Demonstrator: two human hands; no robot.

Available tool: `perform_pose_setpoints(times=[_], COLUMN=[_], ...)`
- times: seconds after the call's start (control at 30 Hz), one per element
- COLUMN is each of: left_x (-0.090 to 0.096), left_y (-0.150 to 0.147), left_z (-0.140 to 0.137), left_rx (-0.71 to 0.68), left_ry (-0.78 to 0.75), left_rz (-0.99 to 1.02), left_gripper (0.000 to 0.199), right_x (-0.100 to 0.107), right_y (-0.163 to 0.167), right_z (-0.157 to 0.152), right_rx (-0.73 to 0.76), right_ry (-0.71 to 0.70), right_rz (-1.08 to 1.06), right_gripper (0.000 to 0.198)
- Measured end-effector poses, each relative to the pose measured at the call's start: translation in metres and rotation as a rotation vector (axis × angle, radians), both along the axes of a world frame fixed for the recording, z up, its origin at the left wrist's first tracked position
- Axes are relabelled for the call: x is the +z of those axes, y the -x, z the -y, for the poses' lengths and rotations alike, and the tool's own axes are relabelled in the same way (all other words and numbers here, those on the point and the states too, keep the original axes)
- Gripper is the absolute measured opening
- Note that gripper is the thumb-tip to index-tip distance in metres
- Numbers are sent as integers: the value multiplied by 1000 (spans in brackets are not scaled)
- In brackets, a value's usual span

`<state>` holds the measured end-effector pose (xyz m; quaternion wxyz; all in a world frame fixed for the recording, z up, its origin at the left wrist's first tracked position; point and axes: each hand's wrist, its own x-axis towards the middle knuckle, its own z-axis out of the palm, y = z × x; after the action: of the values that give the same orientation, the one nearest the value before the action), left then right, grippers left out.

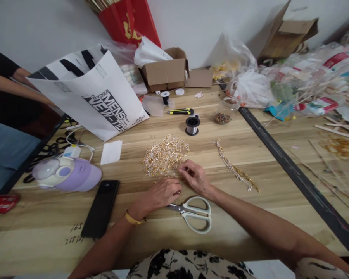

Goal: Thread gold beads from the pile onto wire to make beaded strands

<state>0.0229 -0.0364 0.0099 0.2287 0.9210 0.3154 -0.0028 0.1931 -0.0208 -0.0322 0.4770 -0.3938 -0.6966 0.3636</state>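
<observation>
A heap of small gold and silver metal pieces (163, 155) lies mid-table; they look like tiny clasps or rings. My left hand (164, 190) rests palm down at the heap's near edge, its fingers curled under over something too small to make out. Beside it, my right hand (194, 176) touches the heap's right edge with fingertips pinched together; what is between them is hidden. Scissors with pale handles (198, 214) lie just below my hands. To the right are linked gold and silver chains (232, 166).
Behind the heap are a spool of wire (192, 126), a yellow-black utility knife (180, 111) and a glass jar (225, 110). At left lie a black phone (101, 208) and a purple device (68, 174). Another person's arm (20, 85) is near a white paper bag (95, 93).
</observation>
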Motion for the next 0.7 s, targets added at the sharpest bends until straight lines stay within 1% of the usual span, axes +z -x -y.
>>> perform_pose_setpoints(times=[0.2, 0.5, 0.7], left_x=[-1, -7, -4], left_y=[-1, 4, 2], left_z=[0, -2, -1], left_rx=[-7, -21, -21], left_ry=[-18, -30, -37], left_rz=[-31, 11, 2], left_gripper=[17, 17, 18], right_x=[1, 1, 1], right_y=[-1, 1, 1], right_z=[0, 1, 1], right_rx=[5, 1, 11], right_ry=[8, 12, -6], right_rz=[10, 25, 31], right_gripper=[10, 12, 13])
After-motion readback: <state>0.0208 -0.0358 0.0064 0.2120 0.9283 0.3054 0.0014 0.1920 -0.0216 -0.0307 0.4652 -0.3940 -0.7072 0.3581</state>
